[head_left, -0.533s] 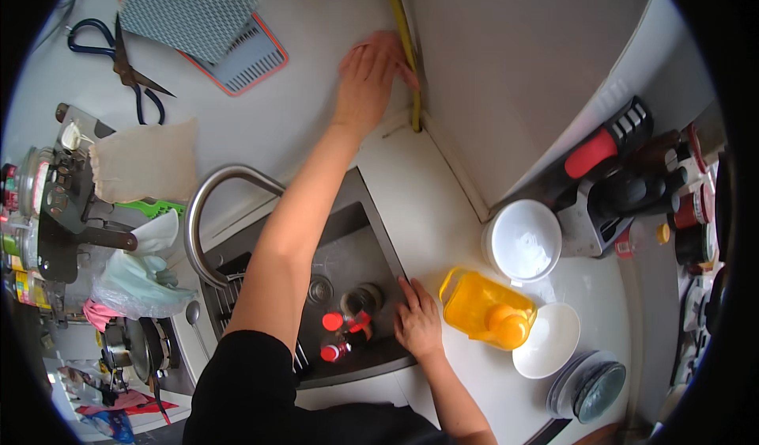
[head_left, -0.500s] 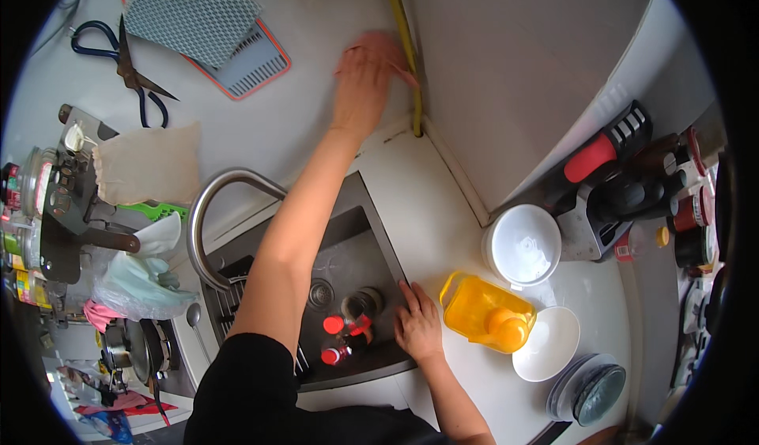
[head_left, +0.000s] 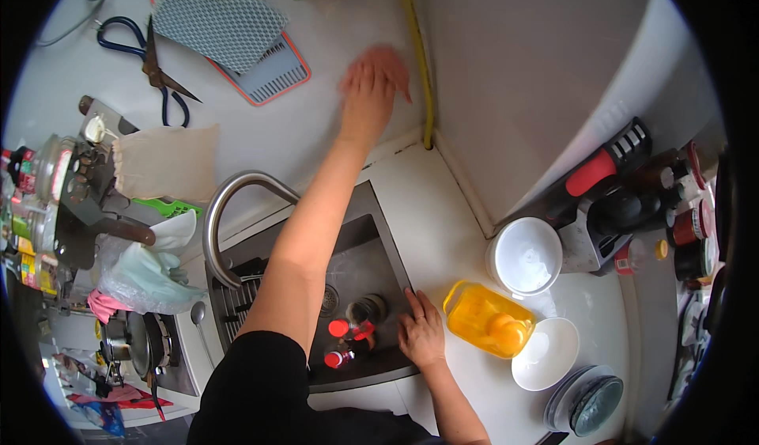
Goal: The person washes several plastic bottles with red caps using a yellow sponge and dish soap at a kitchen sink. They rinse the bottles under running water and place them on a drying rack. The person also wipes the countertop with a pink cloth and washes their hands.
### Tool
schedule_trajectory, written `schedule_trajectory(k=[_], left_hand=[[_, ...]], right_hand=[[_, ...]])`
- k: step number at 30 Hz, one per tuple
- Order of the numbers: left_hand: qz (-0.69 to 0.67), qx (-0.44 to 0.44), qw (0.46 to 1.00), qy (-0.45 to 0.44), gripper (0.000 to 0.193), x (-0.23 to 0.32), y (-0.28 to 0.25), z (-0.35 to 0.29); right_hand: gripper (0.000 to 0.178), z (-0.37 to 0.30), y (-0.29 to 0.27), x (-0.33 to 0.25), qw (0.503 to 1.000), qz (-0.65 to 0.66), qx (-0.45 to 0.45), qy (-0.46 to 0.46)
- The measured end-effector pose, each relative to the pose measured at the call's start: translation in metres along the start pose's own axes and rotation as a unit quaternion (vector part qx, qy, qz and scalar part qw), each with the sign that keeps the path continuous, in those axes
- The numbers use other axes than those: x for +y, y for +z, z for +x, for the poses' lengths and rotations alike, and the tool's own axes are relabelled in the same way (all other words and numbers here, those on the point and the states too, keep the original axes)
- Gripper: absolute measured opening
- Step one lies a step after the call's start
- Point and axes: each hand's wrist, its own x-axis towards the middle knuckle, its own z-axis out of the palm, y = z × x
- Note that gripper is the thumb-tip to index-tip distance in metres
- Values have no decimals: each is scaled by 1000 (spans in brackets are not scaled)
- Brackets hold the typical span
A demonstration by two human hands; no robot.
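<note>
My left hand [head_left: 368, 101] presses a pink cloth [head_left: 387, 64] against the white tiled wall [head_left: 316, 140], its fingers over the cloth, close to a yellow hose [head_left: 420, 57]. The cloth is blurred by motion. My right hand [head_left: 421, 333] rests on the right rim of the metal sink [head_left: 387, 247], fingers stretched out, holding nothing. Inside the sink stand several jars or bottles, among them a red-capped bottle [head_left: 338, 358]. My left forearm passes over the sink and hides part of it, along with part of the curved metal faucet's [head_left: 217, 215] surroundings.
Right of the sink are a yellow container [head_left: 474, 310], a white tub [head_left: 526, 255], a white bowl [head_left: 545, 354] and stacked dishes [head_left: 593, 405]. Scissors [head_left: 154, 69], a patterned cloth [head_left: 221, 22] and a beige cloth [head_left: 166, 164] lie at the left. A knife block [head_left: 585, 243] stands far right.
The view has shifted, so everything sits a little further right and lower. My left hand and the pink cloth have moved left, away from the yellow hose. My right hand stays on the sink rim.
</note>
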Motion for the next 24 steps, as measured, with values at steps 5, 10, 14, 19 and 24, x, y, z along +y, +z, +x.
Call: schedule_trajectory(k=[5, 10, 14, 19, 24], left_hand=[[-26, -109, 987, 113, 33, 25, 60, -124], [44, -117, 992, -26, 31, 51, 2, -82], [-73, 57, 905, -415, 32, 9, -59, -45], [-298, -267, 740, -541, 46, -6, -60, -20], [-311, -58, 785, -533, 47, 77, 58, -68]], right_hand=[[13, -3, 6, 0, 1000, -1, 21, -23], [13, -2, 10, 5, 1000, 1, 29, -8], [14, -1, 8, 0, 1000, -1, 21, -3], [12, -2, 8, 3, 1000, -5, 17, 19], [11, -1, 6, -1, 1000, 11, 6, 27]])
